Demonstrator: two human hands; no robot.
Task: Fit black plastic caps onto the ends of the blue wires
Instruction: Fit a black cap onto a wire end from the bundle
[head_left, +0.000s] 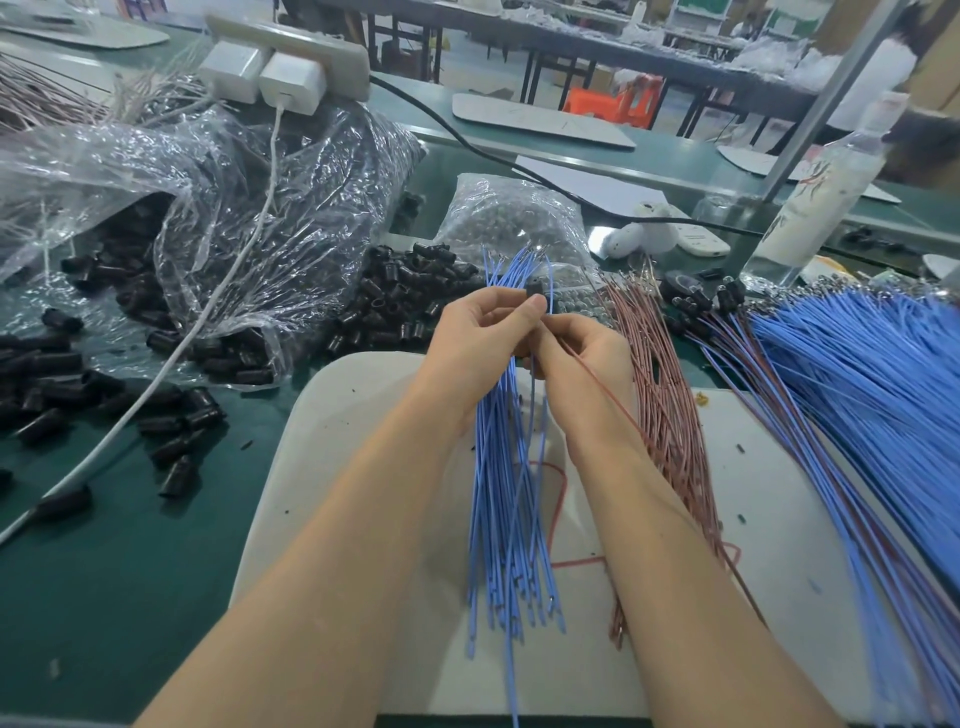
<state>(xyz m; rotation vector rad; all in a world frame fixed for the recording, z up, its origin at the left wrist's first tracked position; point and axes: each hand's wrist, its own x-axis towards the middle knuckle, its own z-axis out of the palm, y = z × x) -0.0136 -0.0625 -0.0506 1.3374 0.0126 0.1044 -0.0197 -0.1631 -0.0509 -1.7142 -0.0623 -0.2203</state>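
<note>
- Left hand (483, 335): fingers curled around the blue wires (506, 493), thumb on a black cap (535, 290).
- Right hand (587, 358): fingers closed, pinching a reddish wire (605, 392).

Head-worn wide-angle camera, facing forward-down, close above left hand (480, 335), right hand (584, 356), green bench (130, 571).

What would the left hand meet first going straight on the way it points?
Probably the clear plastic bag of small grey parts, just beyond the blue wires the left hand grips; depth is unclear.
</note>
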